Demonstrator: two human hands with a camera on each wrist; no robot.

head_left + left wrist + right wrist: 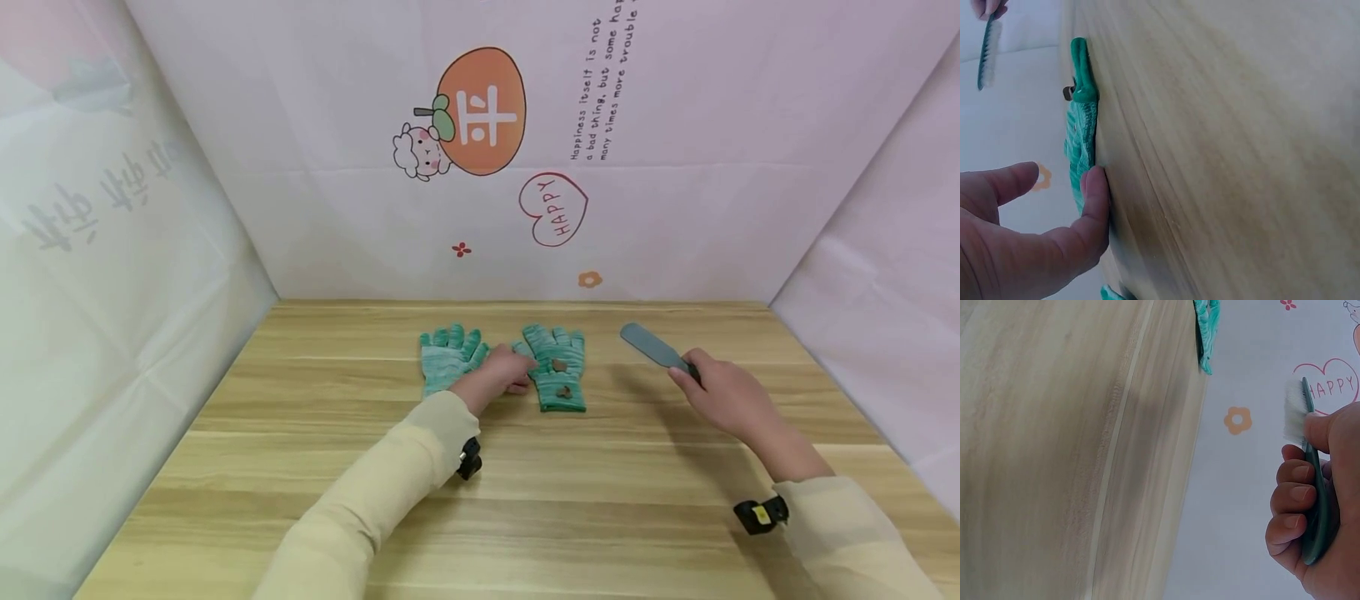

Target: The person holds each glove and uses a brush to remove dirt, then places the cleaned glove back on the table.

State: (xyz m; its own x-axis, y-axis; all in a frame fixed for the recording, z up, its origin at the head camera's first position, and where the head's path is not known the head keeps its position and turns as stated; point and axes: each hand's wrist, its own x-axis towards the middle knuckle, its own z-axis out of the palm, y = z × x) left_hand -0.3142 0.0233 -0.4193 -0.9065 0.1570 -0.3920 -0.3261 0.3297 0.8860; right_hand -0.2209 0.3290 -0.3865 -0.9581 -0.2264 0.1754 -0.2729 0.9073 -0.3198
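Note:
Two green knitted gloves lie flat on the table, a left one point(444, 367) and a right one point(551, 350). Brown bits point(564, 392) sit on the right-hand glove. My left hand point(501, 368) is between the gloves, its fingertips point(1096, 187) touching the right-hand glove's side near its thumb. In the left wrist view, the thumb stands apart from the fingers. My right hand point(723, 392) grips a dark green brush point(651, 345) by its handle, raised above the table to the right of the gloves. White bristles point(1295, 412) show in the right wrist view.
The wooden table point(480, 517) ends at a printed white cloth backdrop point(337, 233). White cloth point(112, 333) also hangs along the left and right sides. Each wrist wears a small black camera point(469, 458).

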